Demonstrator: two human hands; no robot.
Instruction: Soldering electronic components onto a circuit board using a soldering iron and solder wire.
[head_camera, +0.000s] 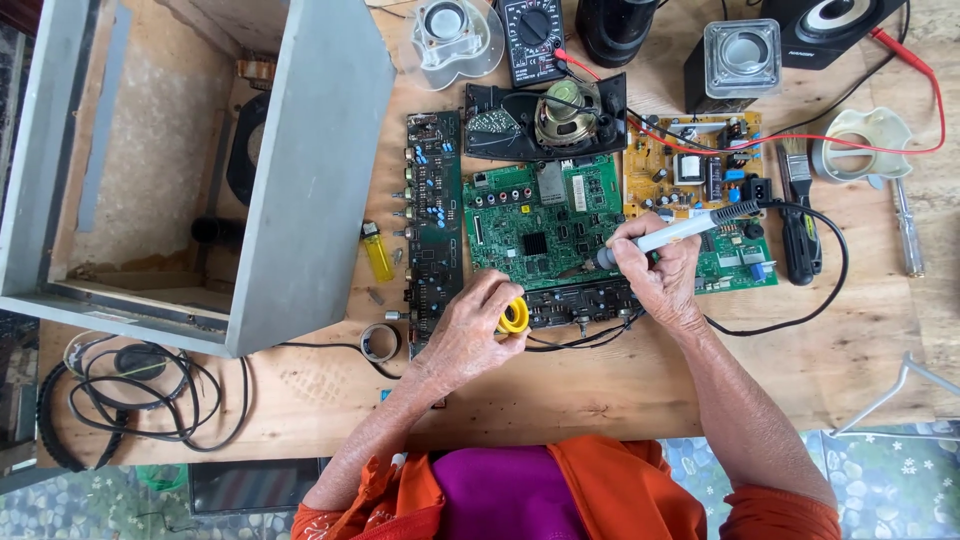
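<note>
My right hand grips a soldering iron with a white and black handle, its tip resting near the lower edge of a green circuit board. A black cord runs from the iron's handle off to the right. My left hand is closed around a small yellow spool just below that board. A black narrow circuit board lies left of the green one, and a yellow-brown board lies to its right.
A large grey open cabinet fills the left. A speaker driver on a black panel, a multimeter, a black speaker, a brush, a yellow lighter, tape roll and coiled cables sit around.
</note>
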